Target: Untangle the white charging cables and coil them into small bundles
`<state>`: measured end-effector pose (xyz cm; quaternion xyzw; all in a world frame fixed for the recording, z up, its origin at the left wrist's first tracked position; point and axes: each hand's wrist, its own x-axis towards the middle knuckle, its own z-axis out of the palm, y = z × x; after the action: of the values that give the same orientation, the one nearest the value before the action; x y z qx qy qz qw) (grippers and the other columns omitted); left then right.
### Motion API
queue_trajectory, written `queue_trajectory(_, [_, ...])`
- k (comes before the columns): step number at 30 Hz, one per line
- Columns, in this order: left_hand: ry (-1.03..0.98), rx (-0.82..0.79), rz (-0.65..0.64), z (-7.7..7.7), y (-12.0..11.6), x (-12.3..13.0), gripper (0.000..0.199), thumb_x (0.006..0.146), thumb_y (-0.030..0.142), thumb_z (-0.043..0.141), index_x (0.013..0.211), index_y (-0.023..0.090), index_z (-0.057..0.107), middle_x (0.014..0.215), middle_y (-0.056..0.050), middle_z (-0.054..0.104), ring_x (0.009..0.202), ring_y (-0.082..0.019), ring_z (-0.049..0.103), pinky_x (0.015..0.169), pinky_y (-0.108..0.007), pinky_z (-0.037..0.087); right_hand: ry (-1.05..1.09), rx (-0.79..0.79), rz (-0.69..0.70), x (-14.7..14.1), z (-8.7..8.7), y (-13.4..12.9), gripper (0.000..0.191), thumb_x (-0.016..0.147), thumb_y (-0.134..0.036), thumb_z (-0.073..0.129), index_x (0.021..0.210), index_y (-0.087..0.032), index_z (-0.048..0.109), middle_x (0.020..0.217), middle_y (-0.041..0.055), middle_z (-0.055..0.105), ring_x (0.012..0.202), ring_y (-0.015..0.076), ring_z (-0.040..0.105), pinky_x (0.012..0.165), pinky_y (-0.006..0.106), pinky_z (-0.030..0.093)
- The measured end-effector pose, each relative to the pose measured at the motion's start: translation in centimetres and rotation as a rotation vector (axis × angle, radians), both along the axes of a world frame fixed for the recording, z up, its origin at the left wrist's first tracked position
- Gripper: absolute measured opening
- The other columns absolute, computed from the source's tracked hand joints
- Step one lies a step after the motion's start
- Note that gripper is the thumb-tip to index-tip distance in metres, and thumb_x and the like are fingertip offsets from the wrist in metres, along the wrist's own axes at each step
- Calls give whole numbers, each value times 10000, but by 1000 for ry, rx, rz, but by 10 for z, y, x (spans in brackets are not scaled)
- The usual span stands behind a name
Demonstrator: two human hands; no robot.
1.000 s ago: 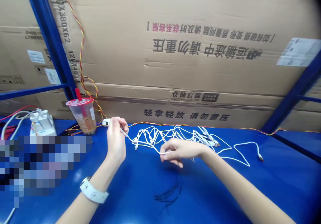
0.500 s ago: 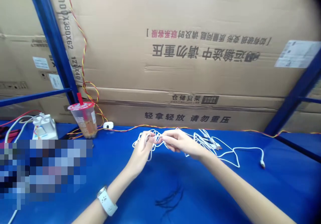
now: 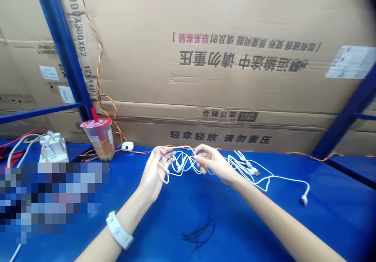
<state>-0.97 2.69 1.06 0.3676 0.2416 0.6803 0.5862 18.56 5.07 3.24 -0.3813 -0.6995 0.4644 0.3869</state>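
Head camera: my left hand spreads wide with loops of tangled white cable hooked on it, my right hand pinches strands narrowly, and the rest trails right across the blue counter. Beyond stand a plastic drink cup, a small white plug and twisted red-and-yellow wire.

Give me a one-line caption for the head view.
Left hand and right hand hold looped white cables over a blue workbench.

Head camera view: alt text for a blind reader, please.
The left hand and right hand hold tangled white cables above a blue workbench, with cardboard cartons behind and a plastic drink cup to the left.
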Motion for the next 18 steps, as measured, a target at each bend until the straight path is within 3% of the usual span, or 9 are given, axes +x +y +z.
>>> queue_trajectory(3, [-47, 16, -16, 5, 0, -4, 250, 867, 416, 557, 829, 204, 430, 1117, -92, 628, 1029, -197, 621, 900, -355, 459, -63, 29, -60, -3, -10, 3, 299, 850, -463, 532, 939, -177, 524, 621, -35, 534, 395, 64, 413, 404, 193, 304])
queue_trajectory(7, [14, 54, 33, 4, -3, -1, 275, 866, 444, 553, 875, 230, 380, 872, -10, 638, 867, -157, 650, 832, -322, 479, -343, 133, 10, -10, -19, -1, 202, 863, -341, 517, 835, -167, 615, 570, -21, 559, 439, 80, 451, 464, 204, 348])
queue_trajectory(10, [187, 88, 138, 0, -3, 3, 282, 848, 411, 590, 956, 239, 395, 688, 73, 526, 647, -88, 585, 717, -241, 474, -443, 164, 174, -16, -19, -10, 193, 863, -283, 516, 806, -166, 659, 573, -11, 580, 538, 105, 532, 570, 218, 408])
queue_trajectory(13, [377, 100, 262, -5, -3, 5, 314, 835, 417, 598, 1023, 231, 429, 596, 96, 438, 496, -68, 483, 537, -192, 411, -456, 114, 316, -20, -16, -18, 172, 821, -289, 591, 906, -170, 681, 633, -7, 602, 591, 118, 568, 588, 219, 424])
queue_trajectory(18, [390, 63, 565, -5, -1, -8, 286, 833, 438, 584, 907, 245, 388, 499, 117, 361, 370, -74, 385, 412, -203, 300, -411, 3, 321, -16, -19, -16, 253, 773, -286, 638, 999, -174, 632, 678, -16, 588, 473, 79, 487, 448, 195, 387])
